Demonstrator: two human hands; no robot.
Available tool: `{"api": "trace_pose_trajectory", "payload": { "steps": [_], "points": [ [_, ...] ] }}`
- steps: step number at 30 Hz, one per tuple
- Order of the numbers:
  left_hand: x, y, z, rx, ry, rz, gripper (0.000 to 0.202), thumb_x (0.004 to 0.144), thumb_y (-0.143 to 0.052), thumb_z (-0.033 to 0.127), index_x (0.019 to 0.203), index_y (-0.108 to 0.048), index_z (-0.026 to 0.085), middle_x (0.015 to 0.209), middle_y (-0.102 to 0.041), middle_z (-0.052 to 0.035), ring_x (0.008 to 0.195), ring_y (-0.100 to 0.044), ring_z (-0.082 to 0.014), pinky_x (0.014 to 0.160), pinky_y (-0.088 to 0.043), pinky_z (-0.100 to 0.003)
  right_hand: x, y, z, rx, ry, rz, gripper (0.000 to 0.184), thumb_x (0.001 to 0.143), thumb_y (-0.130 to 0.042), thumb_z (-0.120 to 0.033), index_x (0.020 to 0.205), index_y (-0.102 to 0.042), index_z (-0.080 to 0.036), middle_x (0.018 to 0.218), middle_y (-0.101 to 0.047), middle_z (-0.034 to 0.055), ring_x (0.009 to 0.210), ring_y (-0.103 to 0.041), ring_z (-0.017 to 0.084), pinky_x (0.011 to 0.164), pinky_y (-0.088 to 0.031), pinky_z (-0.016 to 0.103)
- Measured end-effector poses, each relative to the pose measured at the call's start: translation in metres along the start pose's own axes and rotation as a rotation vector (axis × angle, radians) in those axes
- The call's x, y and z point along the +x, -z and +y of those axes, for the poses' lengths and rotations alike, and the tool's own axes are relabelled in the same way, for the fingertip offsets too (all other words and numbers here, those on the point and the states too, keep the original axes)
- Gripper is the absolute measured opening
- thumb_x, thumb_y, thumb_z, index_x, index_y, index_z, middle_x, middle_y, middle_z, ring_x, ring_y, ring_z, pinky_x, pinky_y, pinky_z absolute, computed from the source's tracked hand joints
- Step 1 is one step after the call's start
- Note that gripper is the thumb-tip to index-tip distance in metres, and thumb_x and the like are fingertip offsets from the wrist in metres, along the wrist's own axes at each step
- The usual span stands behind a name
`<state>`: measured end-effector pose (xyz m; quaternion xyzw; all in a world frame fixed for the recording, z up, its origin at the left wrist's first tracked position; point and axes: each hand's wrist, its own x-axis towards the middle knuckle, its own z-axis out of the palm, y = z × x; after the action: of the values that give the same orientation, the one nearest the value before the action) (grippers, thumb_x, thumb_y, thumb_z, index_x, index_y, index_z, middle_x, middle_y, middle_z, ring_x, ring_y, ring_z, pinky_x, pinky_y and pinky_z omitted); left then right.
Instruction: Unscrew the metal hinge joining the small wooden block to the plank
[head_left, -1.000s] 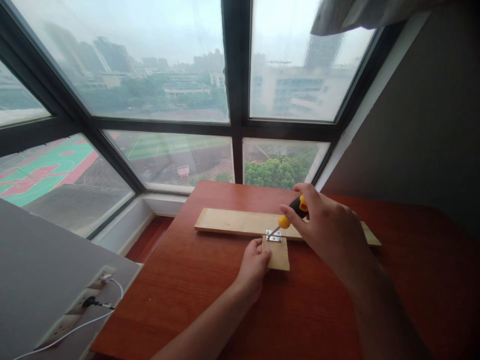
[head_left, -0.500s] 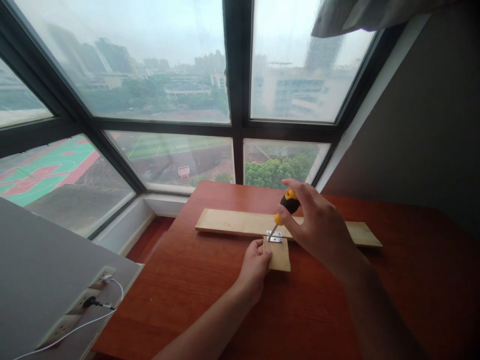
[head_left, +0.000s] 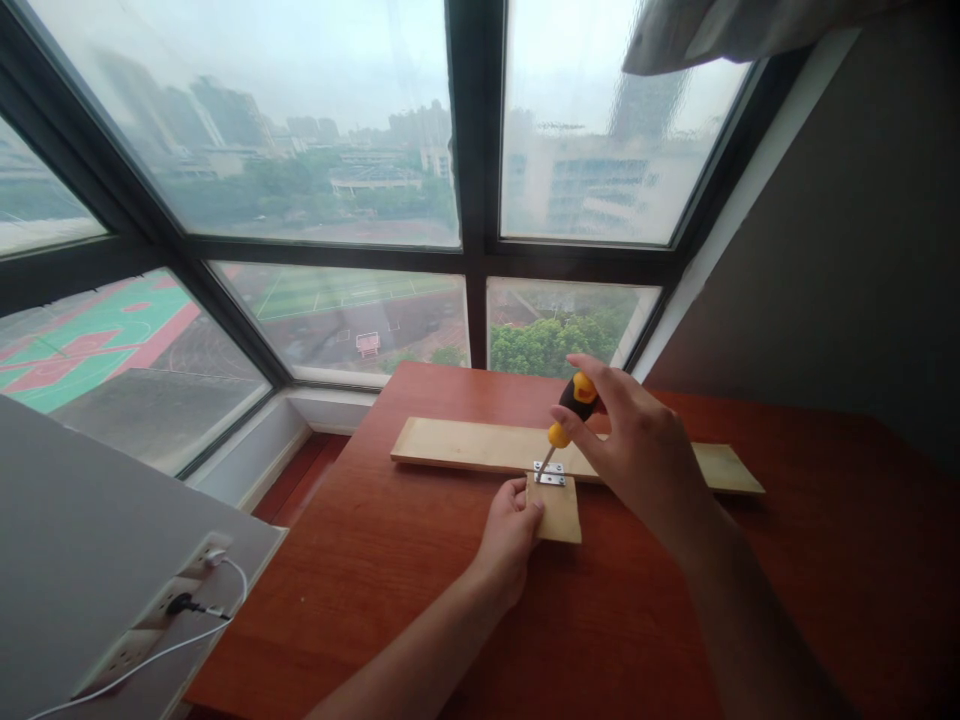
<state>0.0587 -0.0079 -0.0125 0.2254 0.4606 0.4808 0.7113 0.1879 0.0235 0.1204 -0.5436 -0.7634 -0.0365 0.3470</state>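
My right hand [head_left: 637,450] grips a black and yellow screwdriver [head_left: 566,410], whose tip rests on a small metal hinge [head_left: 549,473]. The hinge bridges a long pale wooden board [head_left: 465,444] and a small wooden block [head_left: 559,515], both lying on the red-brown table [head_left: 390,580]. My left hand [head_left: 506,535] presses with curled fingers against the block's left edge and holds it in place.
A large window with dark frames [head_left: 469,200] rises behind the table's far edge. At the lower left, a grey surface [head_left: 67,540] carries a white power strip [head_left: 161,610] with a plugged-in cable. A dark wall [head_left: 840,270] stands to the right.
My right hand has shifted left and turned on the screwdriver handle, which now stands more upright over the hinge. My left hand has stayed on the block.
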Motion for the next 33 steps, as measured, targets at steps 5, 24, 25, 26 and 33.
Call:
{"api": "trace_pose_trajectory", "payload": {
  "steps": [5, 24, 25, 26, 33],
  "points": [
    [0.0017, 0.0011, -0.0006, -0.011, 0.002, -0.007, 0.034, 0.075, -0.063, 0.013, 0.107, -0.052, 0.013, 0.096, -0.072, -0.0123, 0.081, -0.068, -0.0198, 0.07, -0.051, -0.027, -0.0001, 0.0019, -0.002, 0.096, -0.036, -0.026, 0.048, 0.089, -0.051, -0.025, 0.137, -0.043, -0.021, 0.119, -0.064, 0.0095, 0.102, -0.063, 0.025, 0.083, -0.052, 0.039],
    [0.0006, 0.0017, -0.0014, -0.03, -0.017, -0.016, 0.038, 0.071, -0.068, 0.017, 0.106, -0.053, 0.014, 0.093, -0.072, -0.0099, 0.082, -0.068, -0.0195, 0.074, -0.051, -0.027, -0.0008, 0.0029, -0.0028, 0.026, -0.009, -0.03, 0.046, 0.089, -0.051, -0.031, 0.134, -0.046, -0.021, 0.116, -0.064, 0.0091, 0.096, -0.064, 0.026, 0.078, -0.052, 0.039],
    [0.0006, 0.0016, -0.0014, -0.031, -0.016, -0.013, 0.038, 0.07, -0.069, 0.017, 0.106, -0.054, 0.014, 0.093, -0.072, -0.0098, 0.082, -0.068, -0.0196, 0.074, -0.05, -0.027, -0.0009, 0.0028, -0.0022, 0.003, -0.011, -0.02, 0.044, 0.09, -0.051, -0.034, 0.133, -0.048, -0.021, 0.115, -0.065, 0.0091, 0.095, -0.065, 0.026, 0.078, -0.052, 0.039],
    [0.0006, 0.0015, -0.0013, -0.032, -0.015, -0.013, 0.039, 0.07, -0.069, 0.017, 0.105, -0.054, 0.014, 0.093, -0.072, -0.0099, 0.082, -0.068, -0.0197, 0.074, -0.05, -0.027, -0.0009, 0.0027, -0.0016, -0.012, -0.008, -0.008, 0.043, 0.091, -0.051, -0.036, 0.132, -0.049, -0.021, 0.113, -0.066, 0.009, 0.093, -0.065, 0.026, 0.077, -0.052, 0.039],
    [0.0016, 0.0028, -0.0018, -0.027, -0.021, -0.033, 0.039, 0.071, -0.069, 0.019, 0.106, -0.053, 0.014, 0.092, -0.072, -0.0107, 0.079, -0.068, -0.0189, 0.072, -0.05, -0.026, -0.0005, 0.0026, -0.0032, 0.11, 0.022, -0.008, 0.044, 0.087, -0.049, -0.02, 0.131, -0.046, -0.02, 0.117, -0.063, 0.0087, 0.099, -0.061, 0.023, 0.083, -0.05, 0.036]
  ]
}}
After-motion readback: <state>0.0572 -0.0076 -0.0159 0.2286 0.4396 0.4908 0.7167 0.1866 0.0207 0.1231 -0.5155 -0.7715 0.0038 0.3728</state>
